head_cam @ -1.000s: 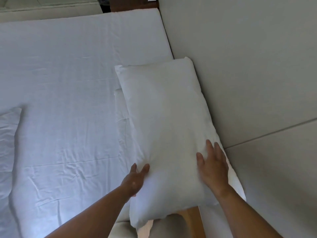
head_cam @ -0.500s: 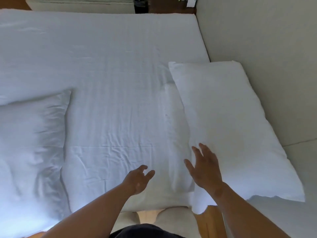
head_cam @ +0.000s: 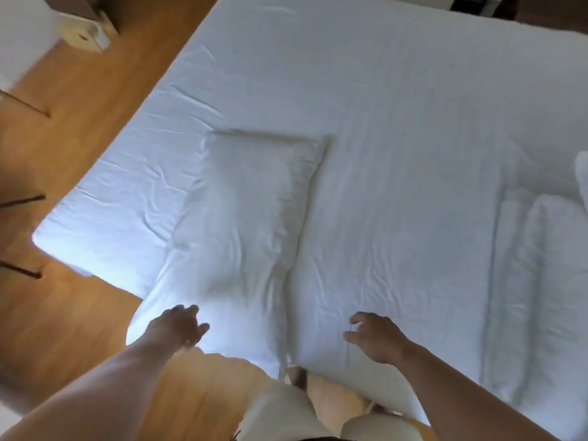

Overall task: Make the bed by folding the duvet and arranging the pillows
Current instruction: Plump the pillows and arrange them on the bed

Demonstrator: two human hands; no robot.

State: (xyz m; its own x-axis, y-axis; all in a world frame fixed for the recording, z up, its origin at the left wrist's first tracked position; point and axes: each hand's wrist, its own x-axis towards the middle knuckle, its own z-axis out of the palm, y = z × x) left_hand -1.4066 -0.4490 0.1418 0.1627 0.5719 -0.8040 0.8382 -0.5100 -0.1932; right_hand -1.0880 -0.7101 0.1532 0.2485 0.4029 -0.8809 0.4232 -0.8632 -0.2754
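1. Pillow [head_cam: 245,224]: white and creased. It lies flat on the left half of the bed [head_cam: 381,106], long side running away from me and a bit skewed. Its near end pokes just past the mattress edge, over the wooden floor [head_cam: 79,148].
2. L hand [head_cam: 178,326]: at the pillow's near-left corner, fingers loosely bent and spread. It grips nothing. Can't tell if the fingertips touch the fabric; the pic is blurry there.
3. R hand [head_cam: 375,338]: over the bare sheet just right of the pillow's near-right corner, palm down, fingers apart and slightly curled. It holds nothing. It's apart from the pillow, w/ the seam between pillow and sheet lying between the two hands.
4. White bedding folds [head_cam: 537,249]: long soft ridges at the bed's right side, well apart from the pillow. Can't tell if they're duvet or a 2nd pillow.
5. Sheet is wrinkled, mostly around the pillow and near the closest edge.
6. My view looks down on light shorts [head_cam: 280,415] at the bottom, right against the bed edge.
7. Thin dark furniture legs [head_cam: 22,202] on the floor at far left; blurred pale furniture [head_cam: 86,39] top left.
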